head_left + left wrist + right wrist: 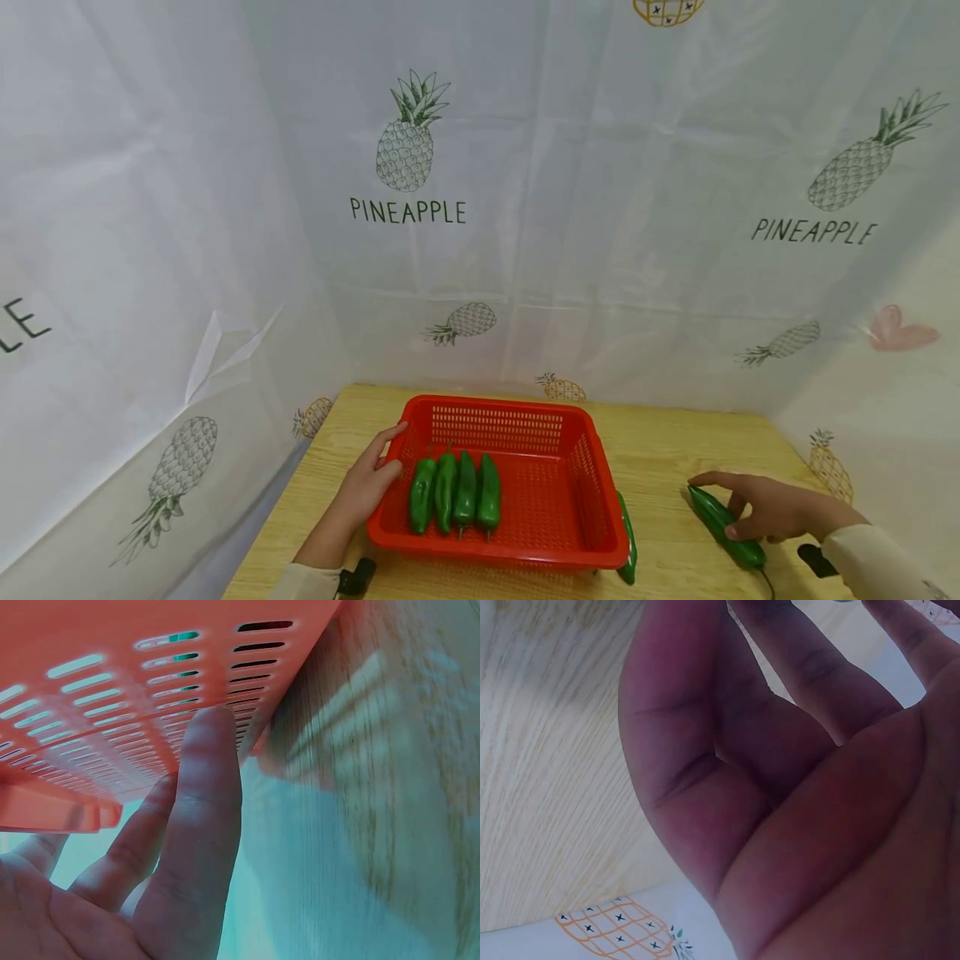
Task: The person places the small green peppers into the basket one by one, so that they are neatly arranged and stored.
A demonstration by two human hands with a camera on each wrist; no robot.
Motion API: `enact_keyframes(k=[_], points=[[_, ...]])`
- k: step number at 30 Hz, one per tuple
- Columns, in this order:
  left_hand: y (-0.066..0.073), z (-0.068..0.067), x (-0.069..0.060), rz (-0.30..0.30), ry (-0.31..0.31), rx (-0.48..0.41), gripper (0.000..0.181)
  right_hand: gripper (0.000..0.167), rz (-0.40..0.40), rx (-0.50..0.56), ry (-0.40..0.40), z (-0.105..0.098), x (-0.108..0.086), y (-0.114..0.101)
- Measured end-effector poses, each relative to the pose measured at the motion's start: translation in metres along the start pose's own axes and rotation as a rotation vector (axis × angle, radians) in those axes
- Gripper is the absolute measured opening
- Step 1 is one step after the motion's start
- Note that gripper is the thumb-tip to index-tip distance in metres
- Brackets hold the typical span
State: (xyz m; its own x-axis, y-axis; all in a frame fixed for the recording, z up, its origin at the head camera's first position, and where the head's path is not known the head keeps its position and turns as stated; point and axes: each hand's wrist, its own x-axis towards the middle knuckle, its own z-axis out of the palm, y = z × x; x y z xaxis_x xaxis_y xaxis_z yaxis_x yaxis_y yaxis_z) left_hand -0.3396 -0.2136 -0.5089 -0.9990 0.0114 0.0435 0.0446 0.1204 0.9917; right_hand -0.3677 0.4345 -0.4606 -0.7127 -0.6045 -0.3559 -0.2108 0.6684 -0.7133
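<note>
A red plastic basket (pixel 517 552) with slotted walls stands on the table, a row of several long green peppers (pixel 465 492) lying in its left half. My left hand (pixel 363 483) holds the basket's left side. In the left wrist view its fingers (pixel 202 802) lie along the outer wall, below the rim. To the right of the basket, my right hand (pixel 772 508) grips a green pepper (pixel 708 510) on the table, index finger near one tip and thumb on its side. The right wrist view shows curled fingers (pixel 675 742); the pepper is mostly hidden there.
Another green pepper (pixel 627 550) lies against the basket's right outer side, partly hidden by it. The wooden table (pixel 667 450) meets a white pineapple-print sheet (pixel 600 250) at the back. Dark wrist devices (pixel 357 577) show near both sleeves.
</note>
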Motion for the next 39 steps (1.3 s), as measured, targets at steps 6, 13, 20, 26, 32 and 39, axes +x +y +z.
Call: enact_keyframes(k=[6,13,20,26,32,39], points=[[-0.003,0.001,0.001,-0.001,-0.008,-0.008,0.067,0.066,-0.063,-0.01,-0.027,0.0,0.0,-0.002],[-0.004,0.001,0.002,0.005,-0.016,-0.009,0.068,0.068,-0.048,0.001,-0.039,0.003,0.007,-0.003],[-0.004,0.001,0.003,0.006,-0.005,-0.012,0.068,0.072,0.007,-0.055,-0.001,0.005,0.012,-0.009],[-0.005,0.0,0.002,0.006,-0.006,-0.006,0.068,0.072,0.022,-0.022,0.01,0.007,0.013,-0.007],[-0.004,0.0,0.001,0.007,-0.003,-0.003,0.069,0.072,-0.002,0.025,0.019,0.008,0.012,-0.004],[-0.005,-0.001,0.002,0.01,-0.014,-0.009,0.068,0.068,-0.062,0.044,0.03,0.01,0.011,0.0]])
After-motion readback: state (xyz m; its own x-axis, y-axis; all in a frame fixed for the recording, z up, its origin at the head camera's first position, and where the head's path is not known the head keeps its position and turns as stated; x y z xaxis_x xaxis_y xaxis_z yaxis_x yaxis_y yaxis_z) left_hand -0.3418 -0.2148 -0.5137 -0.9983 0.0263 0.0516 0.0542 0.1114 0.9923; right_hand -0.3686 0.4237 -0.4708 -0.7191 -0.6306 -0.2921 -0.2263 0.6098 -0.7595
